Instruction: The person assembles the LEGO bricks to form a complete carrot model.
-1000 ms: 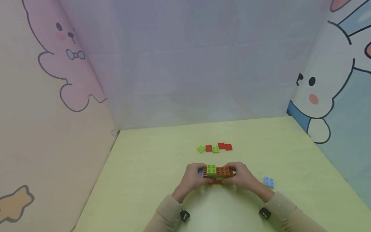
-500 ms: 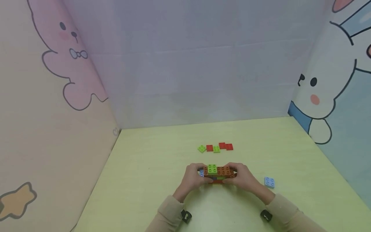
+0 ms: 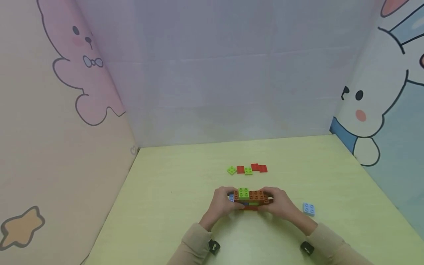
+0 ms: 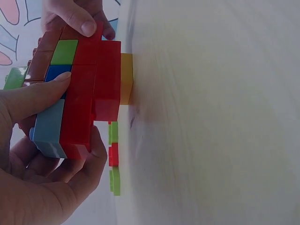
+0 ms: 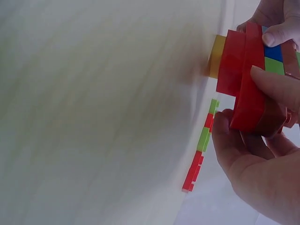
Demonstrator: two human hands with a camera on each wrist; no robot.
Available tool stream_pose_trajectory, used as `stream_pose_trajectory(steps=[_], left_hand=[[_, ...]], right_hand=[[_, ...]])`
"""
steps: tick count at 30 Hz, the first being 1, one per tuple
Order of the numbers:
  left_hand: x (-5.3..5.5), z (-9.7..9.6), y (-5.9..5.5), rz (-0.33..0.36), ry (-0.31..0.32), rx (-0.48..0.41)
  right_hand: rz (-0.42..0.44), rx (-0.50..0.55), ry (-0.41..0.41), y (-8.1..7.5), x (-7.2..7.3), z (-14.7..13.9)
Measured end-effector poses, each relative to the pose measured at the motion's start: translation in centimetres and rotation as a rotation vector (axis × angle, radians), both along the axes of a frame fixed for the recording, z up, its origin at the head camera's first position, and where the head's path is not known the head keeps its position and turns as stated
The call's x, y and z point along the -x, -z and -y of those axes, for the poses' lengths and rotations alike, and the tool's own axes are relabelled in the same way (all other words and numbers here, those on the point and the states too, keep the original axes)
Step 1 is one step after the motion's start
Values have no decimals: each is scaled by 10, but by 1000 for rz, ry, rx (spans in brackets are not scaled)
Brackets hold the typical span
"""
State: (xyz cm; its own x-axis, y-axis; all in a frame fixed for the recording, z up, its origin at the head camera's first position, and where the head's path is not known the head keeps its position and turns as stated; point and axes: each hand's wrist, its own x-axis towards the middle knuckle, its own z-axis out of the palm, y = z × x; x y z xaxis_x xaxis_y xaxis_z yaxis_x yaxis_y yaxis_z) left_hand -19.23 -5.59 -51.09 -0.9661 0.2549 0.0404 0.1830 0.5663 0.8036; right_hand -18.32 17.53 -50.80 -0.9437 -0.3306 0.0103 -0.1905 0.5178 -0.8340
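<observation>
— At table (image 3: 159, 206) centre, what's gripped?
— Brick stack (image 3: 255, 195), clasped at nine o'clock by left hand (image 3: 221, 201), at three by right hand (image 3: 279, 203).
— Else seen?
— Flat bricks (image 3: 240, 169) at twelve, blue brick (image 3: 308, 209) farther at three.

Pale table (image 3: 159, 206), cartoon-printed side walls (image 3: 66, 165)

the head view looks forward and down from well back, the brick model (image 3: 253, 195) below centre; both wrist views look from close and low, turned sideways, sharing that model at the left wrist frame's upper left, the right's upper right.
</observation>
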Motion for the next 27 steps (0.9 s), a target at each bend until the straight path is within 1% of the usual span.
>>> stream_pose_trajectory(steps=[6,11,15,19,21,27], left_hand=[[0,0,-1,6,1,-13],[0,0,-2,1,10,-7],[1,0,-2,-5,18,-4],[1,0,-2,1,17,-3],[0,0,-2,5,19,-4],[0,0,-2,13,19,-6]], right_hand=[[-5,19,-3,4,-2,-10],[11,6,31,1,-2,-14],[-25,-24,35,-2,-4,-20],[-94,-89,11,-6,-7,-32],[-115,-136,6,-8,-9,-38],[-141,-307,6,-10,-11,-58]])
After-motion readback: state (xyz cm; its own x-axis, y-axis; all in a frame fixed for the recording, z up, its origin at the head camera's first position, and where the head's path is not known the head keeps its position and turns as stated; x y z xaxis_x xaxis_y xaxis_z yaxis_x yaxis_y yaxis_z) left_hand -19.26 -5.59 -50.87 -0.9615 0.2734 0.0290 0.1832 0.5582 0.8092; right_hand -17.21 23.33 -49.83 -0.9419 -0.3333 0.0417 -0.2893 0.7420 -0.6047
